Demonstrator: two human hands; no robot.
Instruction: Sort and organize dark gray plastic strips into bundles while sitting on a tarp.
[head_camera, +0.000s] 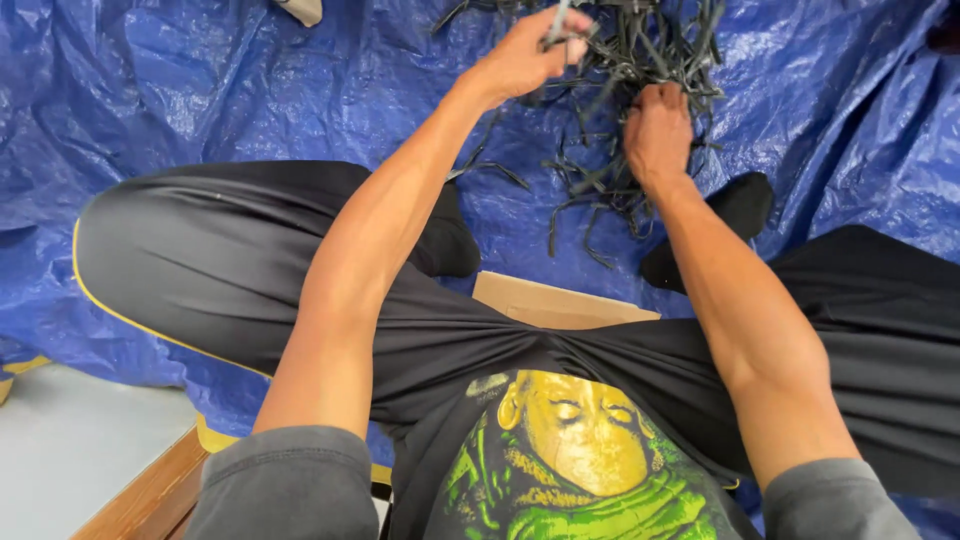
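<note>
Shirt (560, 470), black with a yellow and green print, fills the bottom of the view at six o'clock, nearest the camera. Both bare forearms reach away from it toward twelve o'clock.

At the top lies a tangle of thin black strips (640, 60), heaped at twelve o'clock and trailing down toward the middle. Left hand (530, 50) is raised at eleven o'clock, thumb and fingers pressed together, pinching a few strips lifted from the heap. Right hand (658, 125) rests at one o'clock, fingers curled down into the strips, gripping a bunch.

Black trousers (220, 250) cover crossed legs running from nine to three o'clock, with dark-socked feet just below the strips. A piece of cardboard (550, 300) shows between the legs at the centre. A crumpled blue tarp (200, 90) lies under everything. A grey board with a wooden edge (80, 460) sits at eight o'clock.
</note>
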